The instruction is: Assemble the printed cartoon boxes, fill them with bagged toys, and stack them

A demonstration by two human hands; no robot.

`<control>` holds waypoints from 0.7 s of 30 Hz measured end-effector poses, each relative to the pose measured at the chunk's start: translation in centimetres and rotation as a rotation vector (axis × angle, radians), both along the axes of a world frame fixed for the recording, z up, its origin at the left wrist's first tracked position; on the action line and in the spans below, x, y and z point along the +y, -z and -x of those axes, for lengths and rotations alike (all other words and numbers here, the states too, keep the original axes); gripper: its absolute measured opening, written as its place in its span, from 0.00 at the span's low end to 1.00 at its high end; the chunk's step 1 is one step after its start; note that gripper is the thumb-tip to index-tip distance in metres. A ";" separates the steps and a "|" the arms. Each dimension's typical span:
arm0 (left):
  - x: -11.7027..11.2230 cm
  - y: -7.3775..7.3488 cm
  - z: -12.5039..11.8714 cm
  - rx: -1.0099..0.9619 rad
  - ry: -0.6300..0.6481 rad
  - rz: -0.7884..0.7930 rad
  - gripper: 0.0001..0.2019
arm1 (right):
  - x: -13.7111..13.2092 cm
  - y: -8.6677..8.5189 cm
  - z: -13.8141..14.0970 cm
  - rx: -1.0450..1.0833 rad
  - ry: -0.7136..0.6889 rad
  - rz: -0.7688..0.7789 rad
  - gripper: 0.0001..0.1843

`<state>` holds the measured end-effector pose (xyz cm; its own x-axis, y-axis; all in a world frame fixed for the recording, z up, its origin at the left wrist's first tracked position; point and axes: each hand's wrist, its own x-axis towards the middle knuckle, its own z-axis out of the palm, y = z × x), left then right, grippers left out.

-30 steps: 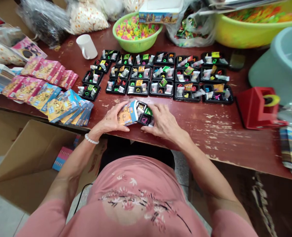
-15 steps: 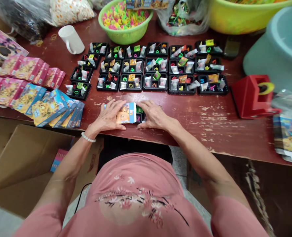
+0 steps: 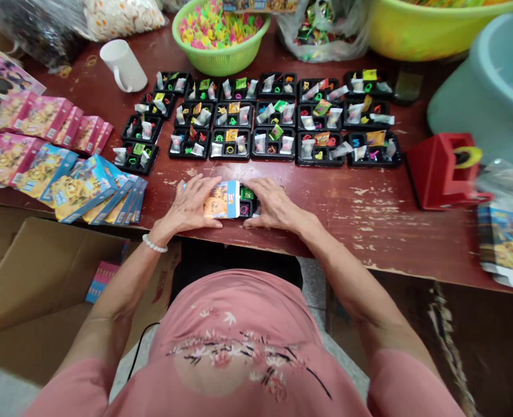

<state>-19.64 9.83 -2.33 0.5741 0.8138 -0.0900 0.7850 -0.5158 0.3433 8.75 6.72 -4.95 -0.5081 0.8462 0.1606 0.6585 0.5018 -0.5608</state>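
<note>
My left hand (image 3: 191, 204) grips a small blue and yellow printed box (image 3: 222, 200) lying at the near edge of the table. A black tray (image 3: 246, 202) with small coloured toys sticks partly out of the box's right end. My right hand (image 3: 271, 202) is closed on that tray's right side, fingers over it. Most of the tray is hidden inside the box.
Several filled black trays (image 3: 278, 124) lie in rows behind my hands. Stacks of pink boxes (image 3: 43, 119) and blue boxes (image 3: 95, 191) sit left, near a white mug (image 3: 124, 63). Green basket (image 3: 219, 55), yellow basin (image 3: 417, 35), red tape dispenser (image 3: 443, 171) right, open carton (image 3: 43, 284) below left.
The tray has slid further into the box, which has been lowered flat onto the table; both hands closed in towards each other. In the last half second little has moved.
</note>
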 end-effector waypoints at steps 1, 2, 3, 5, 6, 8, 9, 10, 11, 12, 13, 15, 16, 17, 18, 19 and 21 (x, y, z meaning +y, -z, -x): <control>0.0 -0.1 -0.2 0.003 0.013 0.006 0.62 | 0.3 0.1 0.3 0.008 -0.012 0.002 0.57; 0.0 -0.1 -0.3 0.005 0.022 0.011 0.61 | 0.5 0.2 0.5 0.022 -0.019 0.004 0.58; 0.0 -0.1 -0.4 0.005 0.026 0.013 0.61 | 0.8 0.4 0.7 0.044 -0.021 0.005 0.60; 0.0 0.0 -0.6 0.001 0.026 0.016 0.61 | 1.0 0.5 0.6 0.105 -0.016 0.000 0.67; 0.0 0.1 -0.6 -0.003 0.027 0.016 0.61 | 0.9 0.5 0.4 0.139 -0.009 -0.009 0.69; 0.0 0.3 -0.5 -0.016 0.033 0.011 0.60 | 0.3 0.4 -0.3 0.209 0.037 -0.026 0.67; 0.0 0.5 -0.4 -0.024 0.034 0.006 0.60 | -0.1 0.3 -0.7 0.248 0.083 -0.021 0.60; 0.0 0.5 -0.4 -0.033 0.035 0.001 0.60 | -0.5 0.2 -1.0 0.286 0.141 -0.002 0.52; -0.1 0.6 -0.4 -0.039 0.037 -0.004 0.60 | -0.9 0.1 -1.2 0.317 0.200 0.027 0.43; -0.1 0.6 -0.5 -0.041 0.038 -0.007 0.60 | -1.2 0.1 -1.3 0.335 0.252 0.060 0.34; -0.2 0.6 -0.6 -0.039 0.040 -0.008 0.60 | -1.4 0.0 -1.1 0.340 0.292 0.089 0.26; -0.3 0.5 -0.9 -0.029 0.043 -0.006 0.59 | -1.6 -0.1 -0.5 0.321 0.343 0.127 0.15; -0.4 0.5 -1.1 -0.025 0.045 -0.005 0.58 | -1.5 -0.1 -0.1 0.310 0.365 0.142 0.12; -0.5 0.5 -1.3 -0.021 0.049 -0.005 0.57 | -1.3 -0.2 0.3 0.304 0.388 0.164 0.09; -0.5 0.6 -1.5 -0.020 0.053 -0.007 0.57 | -1.2 -0.3 0.7 0.305 0.409 0.197 0.08; -0.6 0.6 -1.7 -0.019 0.058 -0.012 0.56 | -1.0 -0.3 1.0 0.314 0.423 0.238 0.08; -0.8 0.7 -2.0 -0.020 0.061 -0.024 0.56 | -0.9 -0.3 1.6 0.403 0.424 0.352 0.08</control>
<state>-17.65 9.01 -3.05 0.6240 0.7792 -0.0589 0.7451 -0.5706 0.3453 7.10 5.86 -4.61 -0.0793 0.9954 -0.0536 0.4632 -0.0108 -0.8862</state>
